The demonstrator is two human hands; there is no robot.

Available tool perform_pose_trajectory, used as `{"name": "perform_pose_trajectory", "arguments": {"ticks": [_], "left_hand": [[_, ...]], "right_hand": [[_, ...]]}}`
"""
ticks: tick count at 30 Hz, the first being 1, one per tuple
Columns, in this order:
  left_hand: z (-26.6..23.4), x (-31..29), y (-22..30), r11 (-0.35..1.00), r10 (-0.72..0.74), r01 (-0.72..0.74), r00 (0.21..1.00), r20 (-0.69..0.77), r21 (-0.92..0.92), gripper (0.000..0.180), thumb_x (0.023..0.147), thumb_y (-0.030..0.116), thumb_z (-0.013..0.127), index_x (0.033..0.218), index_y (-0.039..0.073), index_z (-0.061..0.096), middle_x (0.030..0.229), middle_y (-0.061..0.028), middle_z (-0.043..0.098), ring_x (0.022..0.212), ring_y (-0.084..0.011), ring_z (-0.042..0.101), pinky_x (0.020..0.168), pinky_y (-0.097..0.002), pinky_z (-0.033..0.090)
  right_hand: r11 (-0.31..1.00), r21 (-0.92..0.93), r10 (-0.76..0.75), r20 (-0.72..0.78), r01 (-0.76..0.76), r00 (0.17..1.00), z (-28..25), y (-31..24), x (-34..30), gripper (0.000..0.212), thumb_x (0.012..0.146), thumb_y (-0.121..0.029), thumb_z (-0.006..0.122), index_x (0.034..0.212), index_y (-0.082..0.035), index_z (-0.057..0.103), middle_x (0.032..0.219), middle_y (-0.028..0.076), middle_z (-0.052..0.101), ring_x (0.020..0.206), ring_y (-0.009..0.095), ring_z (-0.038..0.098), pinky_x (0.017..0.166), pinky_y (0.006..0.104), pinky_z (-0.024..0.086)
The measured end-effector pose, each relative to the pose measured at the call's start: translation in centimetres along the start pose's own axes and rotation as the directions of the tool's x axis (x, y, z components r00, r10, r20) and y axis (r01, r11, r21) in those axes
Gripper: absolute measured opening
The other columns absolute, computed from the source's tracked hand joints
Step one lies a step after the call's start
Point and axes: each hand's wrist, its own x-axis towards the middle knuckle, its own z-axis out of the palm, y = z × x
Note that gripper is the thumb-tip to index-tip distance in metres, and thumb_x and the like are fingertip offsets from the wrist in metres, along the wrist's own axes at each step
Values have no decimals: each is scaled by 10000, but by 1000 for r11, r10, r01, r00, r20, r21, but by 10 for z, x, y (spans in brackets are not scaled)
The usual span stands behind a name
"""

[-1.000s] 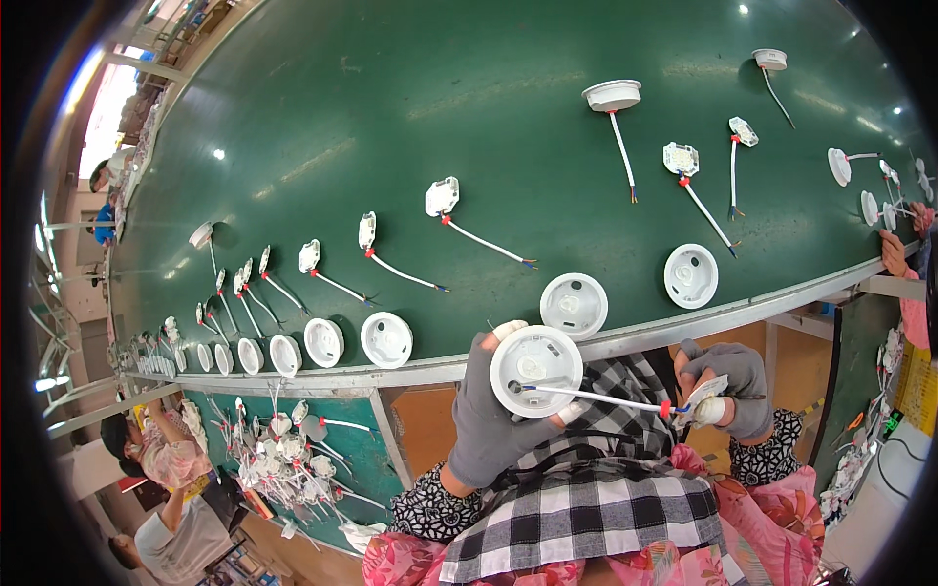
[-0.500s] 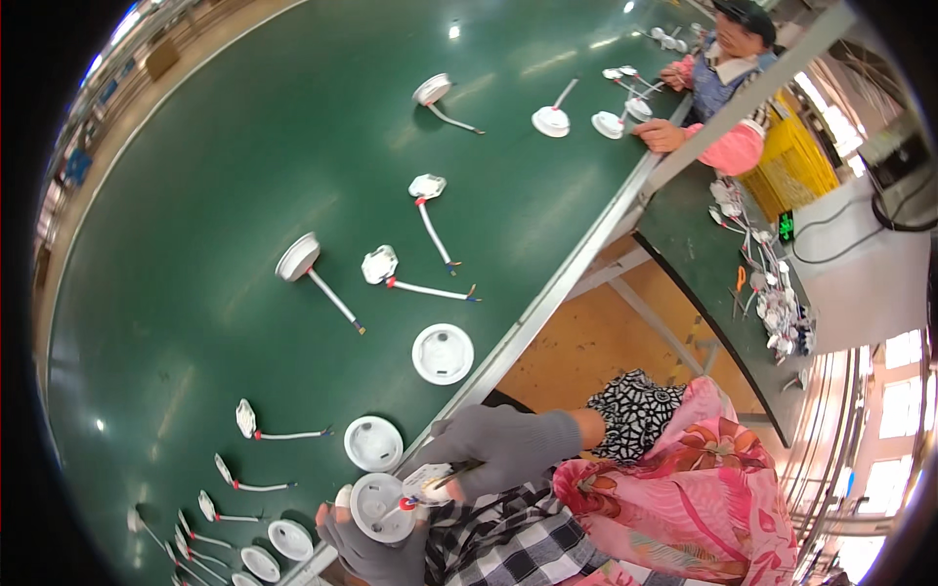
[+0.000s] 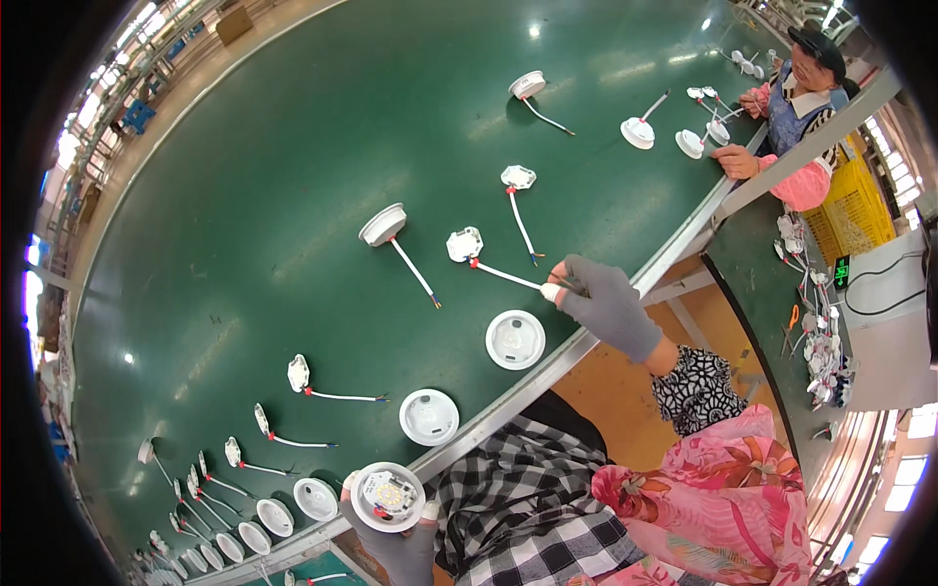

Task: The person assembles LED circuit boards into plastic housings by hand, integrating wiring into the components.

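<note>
Two gloved hands busy: right hand (image 3: 604, 301) pinches the white-wired LED module (image 3: 465, 244), left hand (image 3: 396, 542) grips a round white lamp housing (image 3: 387, 496), I think.

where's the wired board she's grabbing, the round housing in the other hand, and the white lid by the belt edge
wired board (image 3: 465, 244), head view, on its white plate
round housing (image 3: 387, 496), head view, on its open face
white lid (image 3: 515, 339), head view, on its centre

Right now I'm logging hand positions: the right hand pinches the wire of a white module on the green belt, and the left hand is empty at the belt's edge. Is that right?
Not quite. The left hand is not empty: the head view shows it holding a round white lamp housing near the green belt. The right hand does pinch the wire of a white module.
</note>
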Motion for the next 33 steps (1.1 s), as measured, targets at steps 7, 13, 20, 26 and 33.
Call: {"name": "perform_pose_trajectory", "arguments": {"ticks": [7,13,20,26,33], "left_hand": [[6,2,-13,995,99,-98,995,12,-32,1071,647,357,845,1456,-42,268,1294,-132,465,1200,-237,503,1044,-372,400],[3,0,-4,952,186,-198,980,74,231,774,849,381,763,1410,41,354,1210,-139,573,1034,-207,603,896,-326,504],[7,8,12,931,288,-282,958,11,231,675,874,363,740,1362,28,415,1124,-118,592,976,-181,607,846,-313,512],[2,9,15,994,39,-61,975,-221,-93,967,662,272,822,1398,-48,282,1247,-160,491,1152,-234,534,984,-363,453],[-4,20,7,1000,-19,13,960,-279,-25,1086,657,395,868,1424,-62,250,1304,-158,443,1209,-235,491,1040,-367,405]], "right_hand": [[936,-296,-156,141,192,978,7,27,3,235,817,-312,665,807,-78,647,719,147,658,715,333,663,663,439,522],[949,-314,29,53,-11,998,-40,56,33,268,780,-295,637,805,-33,687,805,206,673,782,385,653,735,454,511],[776,-181,436,-538,-604,721,-205,217,128,390,838,-359,639,866,24,708,841,245,703,751,391,702,633,437,538],[825,-490,-183,-703,-281,687,-201,160,132,356,930,-371,570,919,-28,667,820,173,685,723,296,674,664,385,509],[992,-66,-70,433,109,898,65,-17,16,294,877,-363,663,946,-77,665,724,108,631,669,221,628,649,351,494]]}}
